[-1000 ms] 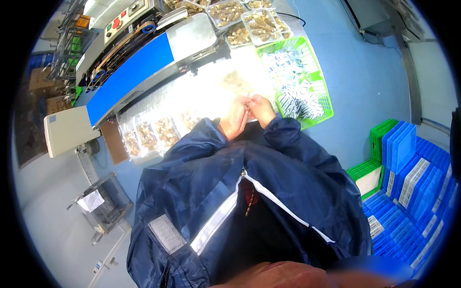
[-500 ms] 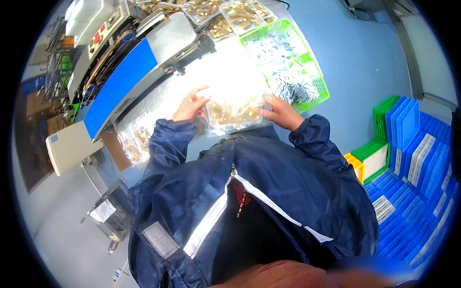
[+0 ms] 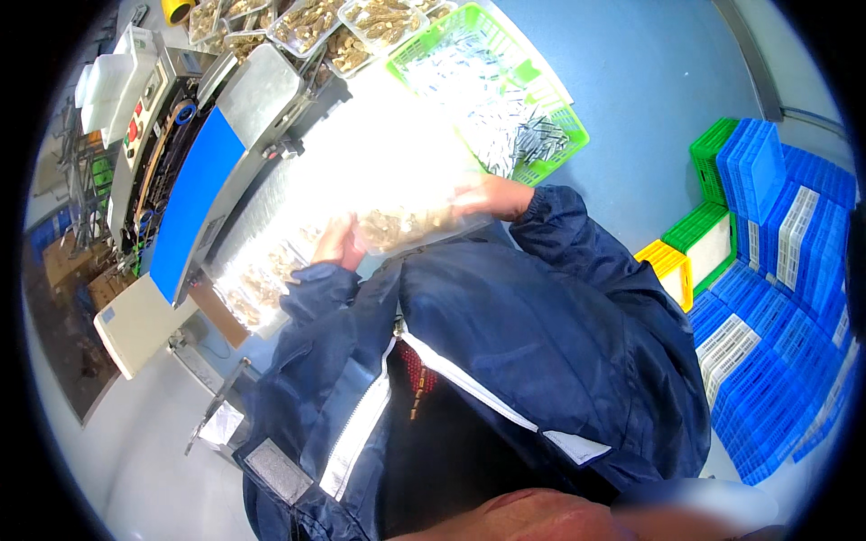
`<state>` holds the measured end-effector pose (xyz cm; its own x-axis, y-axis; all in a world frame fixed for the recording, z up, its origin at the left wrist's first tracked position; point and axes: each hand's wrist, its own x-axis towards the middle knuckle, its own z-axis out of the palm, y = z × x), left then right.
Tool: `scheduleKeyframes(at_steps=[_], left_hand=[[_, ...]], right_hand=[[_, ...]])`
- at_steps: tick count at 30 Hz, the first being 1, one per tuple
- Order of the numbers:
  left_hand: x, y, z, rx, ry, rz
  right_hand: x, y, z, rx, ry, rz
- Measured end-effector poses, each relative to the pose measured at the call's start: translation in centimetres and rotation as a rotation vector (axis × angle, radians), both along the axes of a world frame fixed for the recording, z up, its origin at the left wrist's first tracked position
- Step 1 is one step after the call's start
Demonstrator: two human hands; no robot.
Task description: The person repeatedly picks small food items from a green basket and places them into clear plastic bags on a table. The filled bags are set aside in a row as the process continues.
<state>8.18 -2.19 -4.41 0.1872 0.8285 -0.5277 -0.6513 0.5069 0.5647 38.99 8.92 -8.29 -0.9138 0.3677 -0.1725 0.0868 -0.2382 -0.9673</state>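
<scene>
The left hand (image 3: 336,243) and right hand (image 3: 493,197) grasp opposite ends of a clear, filled tray (image 3: 422,243) over the table's (image 3: 361,135) near edge; an even grip and level hold should keep its contents settled; beyond, a green basket (image 3: 570,144) stands by the right edge. More filled trays (image 3: 388,46) crowd the far edge.

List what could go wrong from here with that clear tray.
The tray is between the left hand and right hand, close to the jacket, which might snag it and spill the brown pieces. The right hand is near the green basket and might bump it. The table is largely washed out white, so something might be missed.
</scene>
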Motion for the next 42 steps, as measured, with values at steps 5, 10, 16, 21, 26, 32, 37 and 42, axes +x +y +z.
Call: scheduleKeyframes(at_steps=[5,10,16,21,26,32,37,42], left_hand=[[-0.4,-1.7,-1.8,-0.195,-0.003,0.09],[-4.4,-1.5,-2.8,-0.198,0.091,0.273],[-4.9,-0.8,-2.4,-0.259,0.055,0.313],[-4.3,-0.6,-1.3,-0.331,0.056,0.339],[-5.8,-0.6,-2.7,-0.332,0.119,0.389],[-7.7,-2.7,-3.9,-0.348,0.132,0.452],[-9.0,-3.2,-5.5,-0.391,0.111,0.499],[-8.1,-2.3,-4.5,-0.386,0.138,0.507]], right_hand=[[-2.1,0.1,2.1,0.141,-0.008,0.051],[2.6,5.8,-0.8,0.283,-0.526,-0.451],[1.5,5.3,-5.0,0.863,-0.895,-0.582],[1.7,5.2,-5.0,0.871,-0.93,-0.685],[2.1,6.3,-6.2,0.996,-0.828,-0.597],[1.8,8.2,-2.9,1.118,-0.72,-0.703],[-2.3,10.8,-0.4,0.859,-0.888,-0.582],[-3.2,11.4,-5.6,0.553,-0.794,-0.517]])
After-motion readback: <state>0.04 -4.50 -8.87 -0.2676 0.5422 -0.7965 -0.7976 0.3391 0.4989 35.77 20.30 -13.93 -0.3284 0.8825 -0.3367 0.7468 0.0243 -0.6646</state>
